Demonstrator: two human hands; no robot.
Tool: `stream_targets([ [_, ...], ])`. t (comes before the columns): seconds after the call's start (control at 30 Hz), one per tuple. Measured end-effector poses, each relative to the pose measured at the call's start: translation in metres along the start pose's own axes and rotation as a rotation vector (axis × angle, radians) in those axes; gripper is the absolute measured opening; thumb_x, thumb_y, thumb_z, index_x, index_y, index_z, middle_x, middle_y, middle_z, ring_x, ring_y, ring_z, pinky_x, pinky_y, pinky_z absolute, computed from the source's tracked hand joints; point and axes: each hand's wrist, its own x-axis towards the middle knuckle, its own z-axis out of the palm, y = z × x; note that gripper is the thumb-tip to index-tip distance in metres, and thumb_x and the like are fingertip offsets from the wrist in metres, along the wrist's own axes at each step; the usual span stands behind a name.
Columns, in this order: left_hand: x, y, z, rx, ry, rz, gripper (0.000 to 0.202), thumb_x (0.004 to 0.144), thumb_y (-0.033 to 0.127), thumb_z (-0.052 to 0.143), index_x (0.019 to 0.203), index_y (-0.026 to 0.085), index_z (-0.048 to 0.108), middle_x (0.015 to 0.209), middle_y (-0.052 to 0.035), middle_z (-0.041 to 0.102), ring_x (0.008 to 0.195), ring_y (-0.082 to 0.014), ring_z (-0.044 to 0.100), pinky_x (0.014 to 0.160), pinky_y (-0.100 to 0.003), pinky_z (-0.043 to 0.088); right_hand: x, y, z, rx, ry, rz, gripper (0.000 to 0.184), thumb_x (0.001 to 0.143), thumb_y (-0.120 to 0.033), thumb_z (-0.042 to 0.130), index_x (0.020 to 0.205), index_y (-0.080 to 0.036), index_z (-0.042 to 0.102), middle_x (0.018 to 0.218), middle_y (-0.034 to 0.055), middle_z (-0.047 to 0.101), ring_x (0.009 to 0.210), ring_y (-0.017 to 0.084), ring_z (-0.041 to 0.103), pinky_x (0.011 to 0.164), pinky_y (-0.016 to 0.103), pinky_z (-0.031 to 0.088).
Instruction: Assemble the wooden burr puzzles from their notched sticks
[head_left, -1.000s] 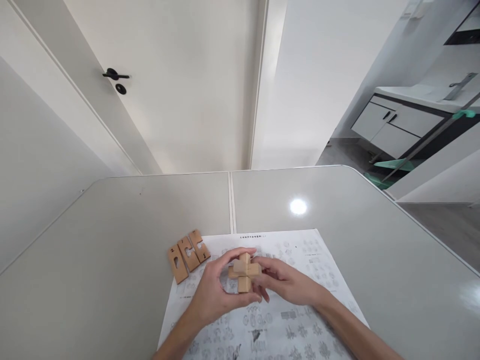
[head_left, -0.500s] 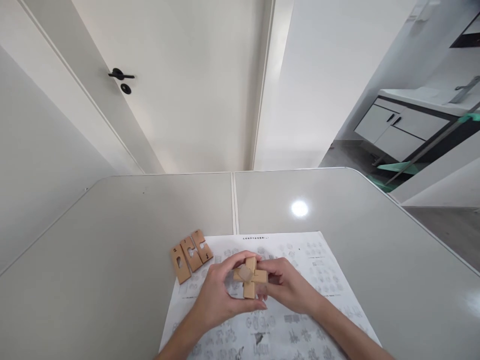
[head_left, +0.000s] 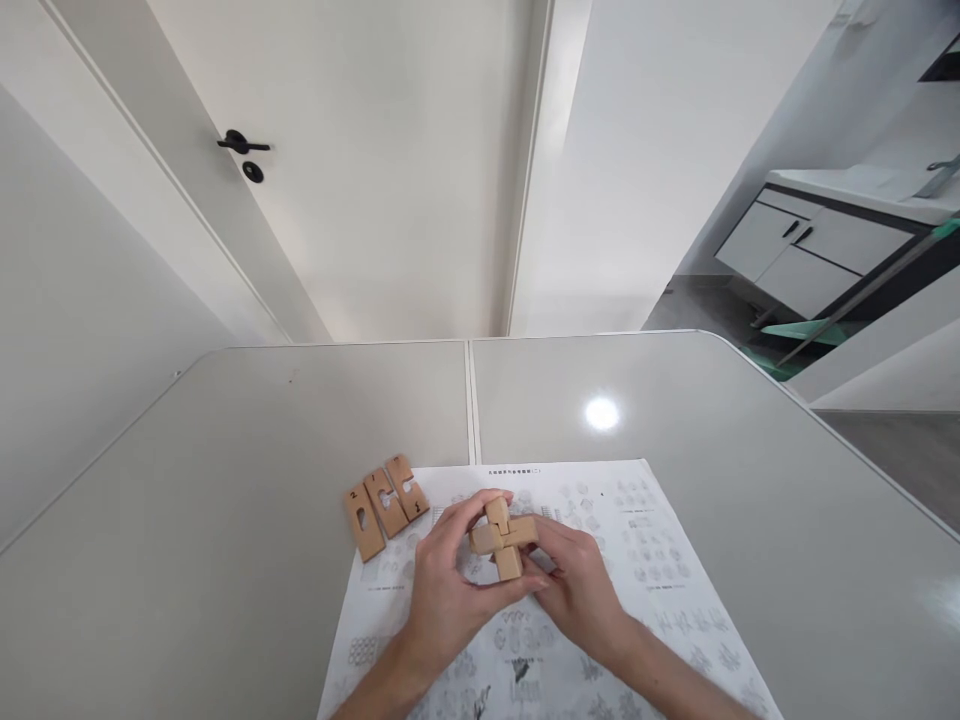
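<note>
The wooden cross (head_left: 503, 540) has tilted since a second ago
left hand (head_left: 448, 590) and right hand (head_left: 579, 592) pinch it with curled fingers, now closer together; loose pieces (head_left: 385, 503) unmoved

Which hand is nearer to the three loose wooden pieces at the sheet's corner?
Left. The left hand grips the wooden cross just right of the loose wooden pieces; the right hand holds the cross's far side, farther from them.
</note>
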Motion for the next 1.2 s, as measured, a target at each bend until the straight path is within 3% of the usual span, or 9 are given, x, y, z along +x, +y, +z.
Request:
stream_targets([
  [0.2,-0.003,0.001,0.007,-0.077,0.024,-0.105,0.067,0.072,0.037,0.090,0.131,0.030,0.058,0.128,-0.0059,0.071,0.116,-0.0296,0.067,0.103,-0.045,0.054,-0.007,0.005,0.004,-0.110,0.040,-0.027,0.017,0.099,-0.021,0.046,0.094,-0.023,0.062,0.083,0.0050,0.065,0.066,0.018,0.057,0.058,0.027,0.044],
  [0.4,0.001,0.005,-0.001,-0.165,-0.082,-0.036,0.063,0.073,0.035,0.088,0.129,0.027,0.061,0.132,-0.0071,0.069,0.123,-0.0303,0.063,0.106,-0.043,0.050,-0.001,0.003,0.001,0.144,-0.071,0.102,0.016,0.098,-0.024,0.048,0.096,-0.024,0.064,0.085,0.0034,0.064,0.069,0.017,0.056,0.058,0.026,0.045],
  [0.57,0.002,0.006,-0.006,-0.306,-0.122,-0.156,0.053,0.079,0.034,0.081,0.128,0.027,0.061,0.133,-0.0064,0.067,0.122,-0.0288,0.062,0.104,-0.041,0.051,0.004,-0.002,-0.003,0.289,-0.171,0.239,0.027,0.102,-0.039,0.048,0.085,-0.021,0.058,0.075,0.0015,0.058,0.066,0.016,0.053,0.060,0.025,0.045],
  [0.7,0.003,0.005,-0.007,-0.342,-0.150,-0.206,0.052,0.079,0.036,0.080,0.127,0.025,0.060,0.133,-0.0081,0.066,0.120,-0.0294,0.062,0.103,-0.041,0.052,0.006,-0.005,-0.006,0.327,-0.196,0.223,0.034,0.104,-0.046,0.044,0.083,-0.021,0.054,0.073,0.0006,0.054,0.065,0.015,0.051,0.059,0.026,0.043],
  [1.0,0.005,0.006,-0.006,-0.290,-0.115,-0.175,0.054,0.077,0.031,0.083,0.125,0.027,0.060,0.133,-0.0070,0.065,0.122,-0.0287,0.061,0.104,-0.041,0.051,0.008,-0.005,-0.008,0.333,-0.211,0.227,0.027,0.104,-0.039,0.045,0.088,-0.021,0.058,0.082,0.0030,0.059,0.070,0.016,0.053,0.063,0.027,0.047],
  [1.2,0.003,0.004,0.000,-0.318,-0.063,-0.200,0.054,0.077,0.033,0.084,0.125,0.026,0.059,0.130,-0.0075,0.067,0.118,-0.0283,0.064,0.100,-0.039,0.054,0.002,-0.004,-0.002,0.203,-0.137,0.171,0.021,0.102,-0.025,0.044,0.083,-0.022,0.051,0.072,-0.0006,0.055,0.061,0.014,0.050,0.055,0.024,0.040],
])
